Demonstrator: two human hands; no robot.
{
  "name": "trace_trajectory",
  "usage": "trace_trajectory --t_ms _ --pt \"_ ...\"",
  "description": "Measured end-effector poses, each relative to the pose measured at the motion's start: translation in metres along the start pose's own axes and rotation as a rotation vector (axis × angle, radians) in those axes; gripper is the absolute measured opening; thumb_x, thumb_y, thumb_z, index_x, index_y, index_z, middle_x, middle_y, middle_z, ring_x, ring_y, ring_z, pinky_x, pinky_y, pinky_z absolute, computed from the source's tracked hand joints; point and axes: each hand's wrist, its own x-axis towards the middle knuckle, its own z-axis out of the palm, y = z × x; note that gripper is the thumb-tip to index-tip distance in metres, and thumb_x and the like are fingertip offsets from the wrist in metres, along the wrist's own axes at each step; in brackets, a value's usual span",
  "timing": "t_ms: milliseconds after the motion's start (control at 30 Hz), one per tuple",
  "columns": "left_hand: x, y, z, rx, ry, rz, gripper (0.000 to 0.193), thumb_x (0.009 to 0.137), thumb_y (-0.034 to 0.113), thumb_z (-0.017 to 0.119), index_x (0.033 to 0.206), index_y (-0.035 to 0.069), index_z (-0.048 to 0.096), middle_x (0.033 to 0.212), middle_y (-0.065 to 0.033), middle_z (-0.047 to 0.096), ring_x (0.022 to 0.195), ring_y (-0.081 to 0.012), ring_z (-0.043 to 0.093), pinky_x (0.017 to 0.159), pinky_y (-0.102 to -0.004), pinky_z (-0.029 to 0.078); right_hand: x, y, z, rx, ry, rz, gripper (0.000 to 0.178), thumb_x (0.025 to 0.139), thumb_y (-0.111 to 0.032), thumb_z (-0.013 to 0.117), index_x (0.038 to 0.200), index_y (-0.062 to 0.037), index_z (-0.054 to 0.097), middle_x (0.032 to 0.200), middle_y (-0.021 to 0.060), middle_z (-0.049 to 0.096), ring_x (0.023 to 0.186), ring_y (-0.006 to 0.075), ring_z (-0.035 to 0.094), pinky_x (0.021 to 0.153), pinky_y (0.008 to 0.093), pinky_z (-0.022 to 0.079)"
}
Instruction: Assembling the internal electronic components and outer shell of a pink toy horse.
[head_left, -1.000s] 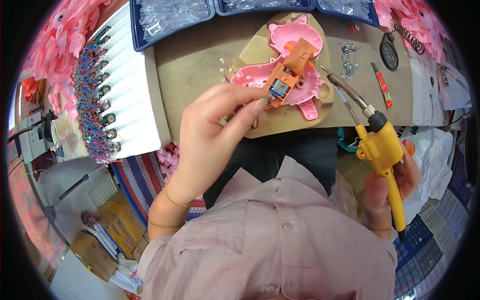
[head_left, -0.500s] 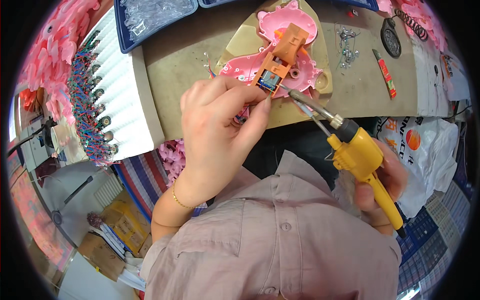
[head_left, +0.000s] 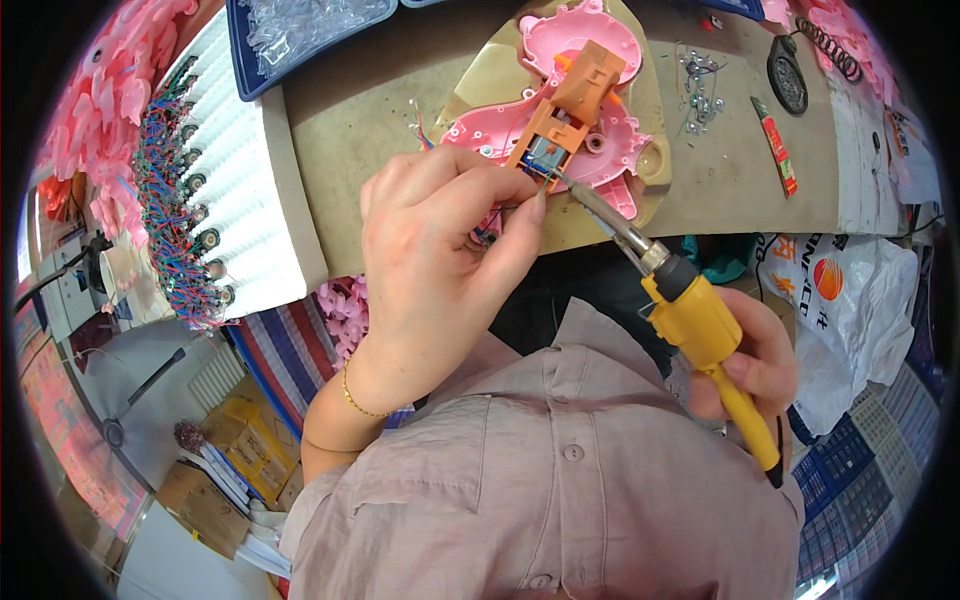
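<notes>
A yellow soldering gun (head_left: 697,325) is gripped in my right hand (head_left: 762,360), its metal tip reaching the lower end of an orange plastic housing (head_left: 553,125). My left hand (head_left: 440,230) pinches a thin wire (head_left: 545,187) at that same end, thumb and forefinger pressed together. Inside the housing sits a small motor-like metal part (head_left: 546,155). The housing lies over a pink plastic toy shell (head_left: 490,128), which rests in a tan shaped holder (head_left: 648,110). More thin wires show partly beneath my left fingers.
Left stands a white ridged tray (head_left: 270,200) edged with wired round parts (head_left: 165,200). Blue bins (head_left: 245,75) of clear pieces sit at the back. Rightward lie small wired components (head_left: 700,90), a red-and-green strip (head_left: 774,148) and a black oval object (head_left: 787,75). A white bag (head_left: 850,320) hangs below.
My right hand and the soldering gun have shifted slightly left and turned steeper, with the tip now closer to the wire end. My left hand stays nearly in place.
</notes>
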Motion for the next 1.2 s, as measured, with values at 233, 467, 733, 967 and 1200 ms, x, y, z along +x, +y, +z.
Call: trace_trajectory --t_ms 233,467,733,967,1200 --pt "0.002 0.001 -0.002 0.028 -0.006 0.03 0.007 0.074 0.006 0.07 0.078 0.003 0.065 0.076 -0.0048 0.06 0.074 -0.0187 0.052 0.07 -0.0298 0.04 -0.002 0.001 -0.014 -0.061 -0.14 0.022 0.057 0.074 -0.007 0.071 0.125 0.0019 0.046 0.095 0.0224 0.065 0.071 0.0271 0.066 0.06 0.0314 0.051" --pt "0.002 0.001 -0.002 0.035 -0.024 0.017 0.007 0.074 0.007 0.07 0.077 0.003 0.065 0.075 -0.0045 0.06 0.074 -0.0189 0.052 0.071 -0.0303 0.039 0.0 0.016 -0.003 -0.233 0.04 -0.389 0.051 0.08 -0.016 0.073 0.118 -0.0079 0.04 0.109 0.0343 0.057 0.07 0.03 0.065 0.055 0.0306 0.05" --pt "0.004 0.002 -0.003 0.03 -0.02 0.019 0.008 0.074 0.009 0.069 0.076 0.004 0.065 0.075 -0.0046 0.06 0.074 -0.0194 0.051 0.072 -0.0302 0.038 -0.015 0.02 -0.013 -0.148 -0.048 -0.262 0.053 0.083 -0.019 0.072 0.122 -0.0056 0.039 0.11 0.0352 0.056 0.081 0.0328 0.066 0.06 0.0339 0.054" --pt "0.003 -0.001 0.0 0.015 0.013 0.027 0.005 0.073 0.012 0.069 0.075 0.01 0.065 0.071 -0.0011 0.056 0.073 -0.0208 0.052 0.072 -0.0333 0.036 -0.011 0.019 -0.011 -0.037 0.098 -0.299 0.057 0.086 -0.016 0.068 0.132 -0.0077 0.035 0.123 0.0398 0.045 0.101 0.0367 0.061 0.081 0.0424 0.053" --pt "0.002 0.005 -0.011 0.019 0.162 0.173 0.012 0.077 0.007 0.069 0.089 0.005 0.066 0.086 -0.0069 0.063 0.078 -0.0205 0.059 0.074 -0.0308 0.045 -0.02 0.009 -0.024 -0.201 0.355 0.016 0.067 0.087 -0.028 0.066 0.137 -0.0013 0.03 0.13 0.0242 0.048 0.112 0.0289 0.055 0.097 0.0393 0.043"
